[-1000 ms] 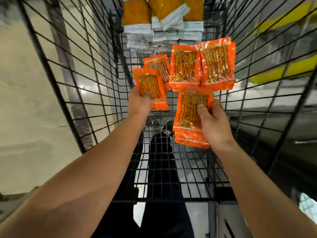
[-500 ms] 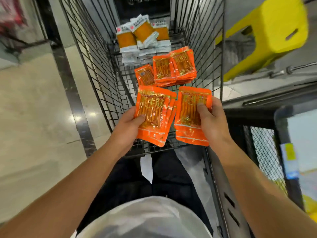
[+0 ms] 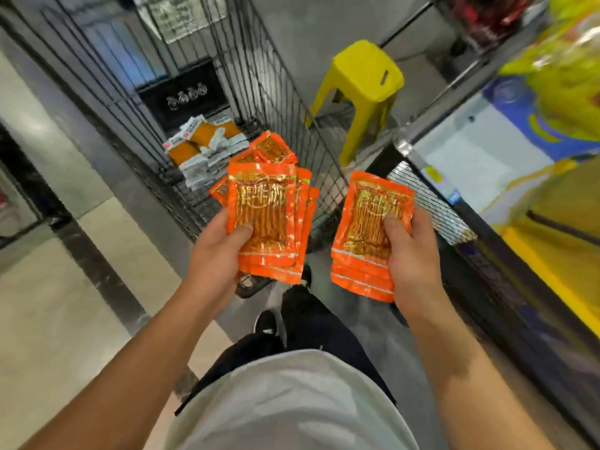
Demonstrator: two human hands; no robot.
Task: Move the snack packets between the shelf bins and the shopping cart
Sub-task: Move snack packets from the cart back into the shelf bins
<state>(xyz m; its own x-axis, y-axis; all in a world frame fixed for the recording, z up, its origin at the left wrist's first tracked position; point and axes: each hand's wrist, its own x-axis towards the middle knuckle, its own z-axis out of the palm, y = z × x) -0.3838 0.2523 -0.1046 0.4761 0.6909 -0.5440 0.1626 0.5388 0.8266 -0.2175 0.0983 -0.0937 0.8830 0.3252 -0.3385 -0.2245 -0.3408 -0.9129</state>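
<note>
Shop aisle: wire shopping cart (image 3: 201, 92), stocked shelf bins (image 3: 532, 151), tiled floor (image 3: 65, 319).

Can't count the packets in either stack, the top one hides the rest. The left hand (image 3: 214, 258) stack covers part of the loose orange packets (image 3: 272, 150) in the shopping cart (image 3: 201, 92). Right of the cart the shelf bins (image 3: 552, 131) are smeared with blur and cut off by the edge, labels unreadable
</note>
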